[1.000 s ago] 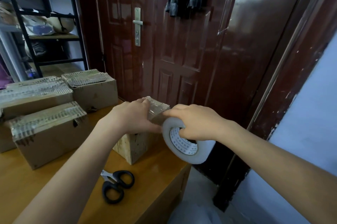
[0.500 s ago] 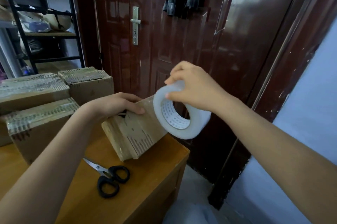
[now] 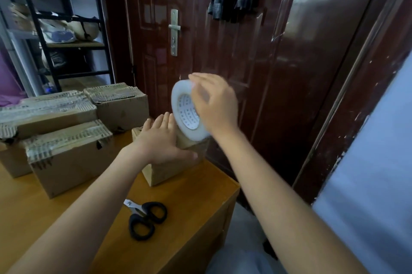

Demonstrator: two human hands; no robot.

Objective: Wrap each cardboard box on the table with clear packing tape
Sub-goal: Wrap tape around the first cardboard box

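On the table edge, flat left hand (image 3: 159, 139) presses a small box (image 3: 163, 170); right hand (image 3: 215, 104) grips the tape roll (image 3: 186, 113).

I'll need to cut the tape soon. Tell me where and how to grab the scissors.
Take the scissors by the black loops, from the near side: they lie flat on the table, loops toward you, short blades pointing away and left.

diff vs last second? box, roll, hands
The small box, tipped up half a second ago, now stands flat on the table under the flat left hand. The right hand has carried the tape roll above the box. Scissors and the other boxes stayed put.
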